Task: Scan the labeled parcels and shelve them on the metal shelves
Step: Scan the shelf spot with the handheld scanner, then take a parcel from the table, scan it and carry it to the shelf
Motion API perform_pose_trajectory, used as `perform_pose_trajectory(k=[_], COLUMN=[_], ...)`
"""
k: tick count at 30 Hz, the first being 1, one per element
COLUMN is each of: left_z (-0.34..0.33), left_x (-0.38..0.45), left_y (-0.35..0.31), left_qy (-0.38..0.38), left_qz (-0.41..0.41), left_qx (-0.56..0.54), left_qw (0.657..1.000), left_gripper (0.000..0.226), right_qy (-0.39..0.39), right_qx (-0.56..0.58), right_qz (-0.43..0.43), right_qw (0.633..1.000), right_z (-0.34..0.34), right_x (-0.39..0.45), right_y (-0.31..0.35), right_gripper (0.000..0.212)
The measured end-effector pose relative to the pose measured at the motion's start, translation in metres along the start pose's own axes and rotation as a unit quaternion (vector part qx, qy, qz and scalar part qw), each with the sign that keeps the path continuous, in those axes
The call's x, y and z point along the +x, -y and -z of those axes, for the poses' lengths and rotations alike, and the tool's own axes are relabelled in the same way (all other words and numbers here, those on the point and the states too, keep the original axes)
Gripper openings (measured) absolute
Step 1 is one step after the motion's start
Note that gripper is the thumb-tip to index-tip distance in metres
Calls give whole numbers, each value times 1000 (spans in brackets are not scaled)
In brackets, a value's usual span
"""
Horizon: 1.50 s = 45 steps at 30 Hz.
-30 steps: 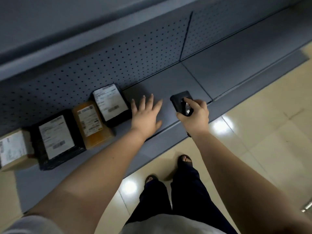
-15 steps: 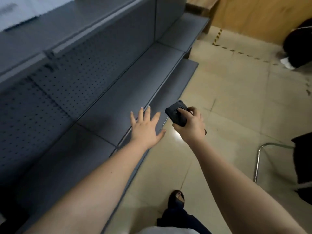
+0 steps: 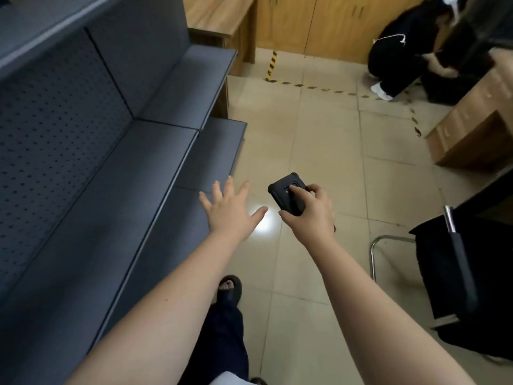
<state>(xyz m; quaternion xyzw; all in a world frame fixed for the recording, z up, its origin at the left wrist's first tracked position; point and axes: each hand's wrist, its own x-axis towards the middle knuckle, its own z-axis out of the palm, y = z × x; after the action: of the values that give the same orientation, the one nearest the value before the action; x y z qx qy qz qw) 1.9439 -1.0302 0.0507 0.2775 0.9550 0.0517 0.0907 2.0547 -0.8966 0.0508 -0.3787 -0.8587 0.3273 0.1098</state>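
My right hand [image 3: 309,215] grips a black handheld scanner [image 3: 287,193], thumb on its top, held over the tiled floor. Stretched out beside it, my left hand [image 3: 230,208] has its fingers spread and holds nothing; it hovers at the front edge of the grey metal shelves [image 3: 116,184]. The shelf boards in view carry nothing. No parcel is in view.
A black chair with a chrome frame [image 3: 455,262] stands at the right. A person in black [image 3: 399,59] crouches at the far right by a wooden desk [image 3: 477,118]. Wooden cabinets [image 3: 313,23] line the back wall. Yellow-black tape [image 3: 271,65] marks the floor.
The view has swung right, away from the shelved parcels, which have left the frame. Both hands have moved off the shelf edge and out over the floor.
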Motion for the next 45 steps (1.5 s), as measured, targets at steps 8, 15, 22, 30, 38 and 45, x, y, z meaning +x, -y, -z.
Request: perform_pose_trajectory(k=[8, 15, 22, 30, 38, 45], left_z=[39, 72, 83, 128, 150, 185], left_x=[230, 400, 576, 787, 978, 1210], left_y=[-43, -67, -121, -199, -223, -222], left_qy=[-10, -7, -13, -41, -53, -88], left_qz=[-75, -88, -76, -34, 29, 103], left_qx=[17, -3, 29, 42, 28, -40], left_qw=[997, 996, 997, 998, 998, 990], left_gripper=[73, 71, 74, 73, 71, 74], right_qy=[-65, -80, -75, -58, -22, -14], right_qx=[-17, 5, 18, 30, 43, -15], right_qz=[-25, -44, -19, 30, 63, 122], right_qw=[997, 996, 997, 997, 997, 992], right_z=[12, 15, 16, 54, 42, 28], right_x=[213, 380, 572, 821, 1037, 1263], right_y=[32, 63, 65, 85, 111, 164], right_gripper=[55, 56, 55, 54, 55, 57])
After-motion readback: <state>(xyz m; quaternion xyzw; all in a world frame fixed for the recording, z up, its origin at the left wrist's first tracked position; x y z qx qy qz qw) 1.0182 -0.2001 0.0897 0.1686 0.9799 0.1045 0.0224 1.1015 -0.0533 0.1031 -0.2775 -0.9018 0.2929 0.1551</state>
